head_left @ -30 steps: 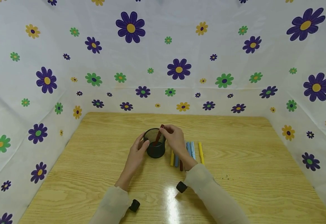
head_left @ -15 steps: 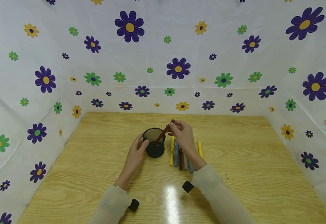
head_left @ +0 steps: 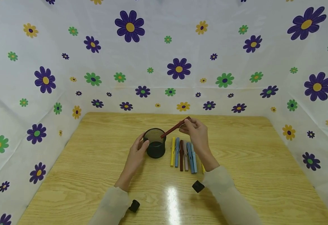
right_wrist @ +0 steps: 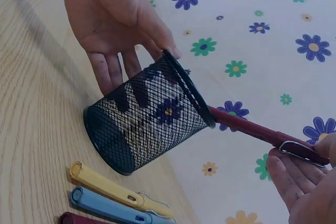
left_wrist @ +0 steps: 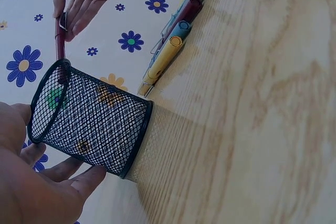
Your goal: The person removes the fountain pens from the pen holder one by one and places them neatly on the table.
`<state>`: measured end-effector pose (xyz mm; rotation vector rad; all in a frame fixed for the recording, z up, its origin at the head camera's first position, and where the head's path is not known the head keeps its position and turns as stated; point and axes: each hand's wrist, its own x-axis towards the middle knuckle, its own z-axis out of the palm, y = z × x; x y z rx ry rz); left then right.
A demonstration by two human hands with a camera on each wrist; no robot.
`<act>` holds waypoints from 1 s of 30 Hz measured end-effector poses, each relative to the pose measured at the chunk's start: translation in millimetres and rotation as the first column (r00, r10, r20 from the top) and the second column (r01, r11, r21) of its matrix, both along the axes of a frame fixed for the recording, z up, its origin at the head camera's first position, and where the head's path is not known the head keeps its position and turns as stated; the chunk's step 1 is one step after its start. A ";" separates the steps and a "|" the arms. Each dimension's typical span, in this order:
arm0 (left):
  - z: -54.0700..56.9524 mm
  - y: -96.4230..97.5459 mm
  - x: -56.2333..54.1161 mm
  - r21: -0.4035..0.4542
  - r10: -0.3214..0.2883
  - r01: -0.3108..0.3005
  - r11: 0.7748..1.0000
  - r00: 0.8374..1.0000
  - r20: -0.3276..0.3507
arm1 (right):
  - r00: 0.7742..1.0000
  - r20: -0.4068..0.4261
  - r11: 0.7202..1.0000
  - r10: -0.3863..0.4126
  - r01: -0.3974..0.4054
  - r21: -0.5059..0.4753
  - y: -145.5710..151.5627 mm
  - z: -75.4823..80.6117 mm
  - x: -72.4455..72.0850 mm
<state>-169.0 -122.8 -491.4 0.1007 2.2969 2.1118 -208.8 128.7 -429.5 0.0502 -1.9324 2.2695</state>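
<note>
A black mesh pen holder (head_left: 156, 151) stands upright on the table, with nothing else seen inside it but a pen's end. My left hand (head_left: 136, 153) holds it from the left, thumb at the rim and fingers round the far side. Between thumb and fingers, my right hand (head_left: 199, 135) pinches a dark red pen (head_left: 175, 127) near its clip end. That pen slants down leftward, its lower end just within the holder's mouth; the mesh (left_wrist: 100, 114) partly veils this end in the left wrist view. In the right wrist view the red pen (right_wrist: 244, 125) crosses the rim.
Right of the holder several capped pens lie side by side: yellow (head_left: 173, 153), blue (head_left: 177, 154), dark red (head_left: 181, 157), greyish pink (head_left: 185, 157) and further blue ones (head_left: 191, 157). A yellow pen (head_left: 203, 168) lies partly behind my right wrist. A flowered cloth (head_left: 158, 47) surrounds the wooden table (head_left: 102, 134).
My right hand has moved right and slightly up, drawing the red pen mostly out of the holder and tilting it flatter. More of the row of pens shows. My left hand has stayed put.
</note>
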 end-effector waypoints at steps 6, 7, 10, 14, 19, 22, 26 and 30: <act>2.0 0.1 1.5 -0.012 -0.002 0.002 1.000 1.000 -0.005 | 1.000 0.010 0.998 -0.003 0.004 -0.059 14.0 -2.2 -0.1; 1.8 0.0 1.6 -0.017 -0.002 0.002 1.000 1.000 -0.006 | 1.000 0.008 0.998 -0.004 0.005 -0.065 16.2 -2.5 0.2; 1.5 -0.3 1.5 -0.014 -0.003 0.003 1.000 1.000 -0.008 | 1.000 0.002 0.997 -0.011 0.011 -0.076 23.4 -2.7 1.1; 1.9 -0.5 1.3 -0.007 -0.004 0.004 1.000 1.000 -0.005 | 1.000 0.003 0.998 -0.020 0.021 -0.061 34.2 -1.7 2.6; 1.7 -0.6 1.2 0.004 0.000 0.000 1.000 1.000 0.001 | 1.000 0.001 0.999 -0.026 0.026 -0.040 48.2 -0.1 4.7; 1.7 -0.3 1.4 0.000 0.004 -0.004 1.000 1.000 0.006 | 1.000 0.004 0.999 -0.027 0.028 -0.031 57.1 0.0 6.5; 3.6 0.4 1.3 -0.014 0.009 -0.008 1.000 1.000 0.010 | 1.000 0.010 0.999 -0.022 0.022 -0.024 69.5 -0.8 9.4; 7.8 1.1 0.3 -0.010 0.008 -0.008 1.000 1.000 0.022 | 1.000 0.015 1.000 -0.017 0.017 -0.009 82.4 -1.0 13.3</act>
